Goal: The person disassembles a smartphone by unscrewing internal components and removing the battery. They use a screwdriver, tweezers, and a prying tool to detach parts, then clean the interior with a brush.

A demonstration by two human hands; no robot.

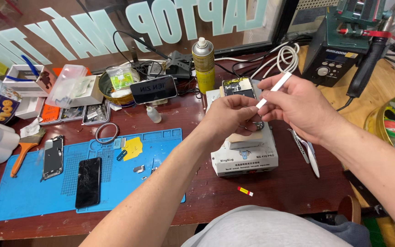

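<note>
Pale lettering on the glass sign (115, 27) behind the bench. Round tin (115, 89) holding a green-labelled packet. Left hand (232, 116) pinched shut on a small metal part (258, 124) over the white heating station (245, 155); right hand (298, 105) gripping a white stick (275, 89) (tip touching the part). Blue mat (33, 192) alongside.

We find bare tabletop (270, 192) near us, save a small red-and-yellow scrap (245, 191). Beneath our hands (257, 112) the white machine (244, 155) blocks; tweezers (305, 151) lie right, a spray can (204, 64) and cables (284, 57) crowd the far side.
</note>
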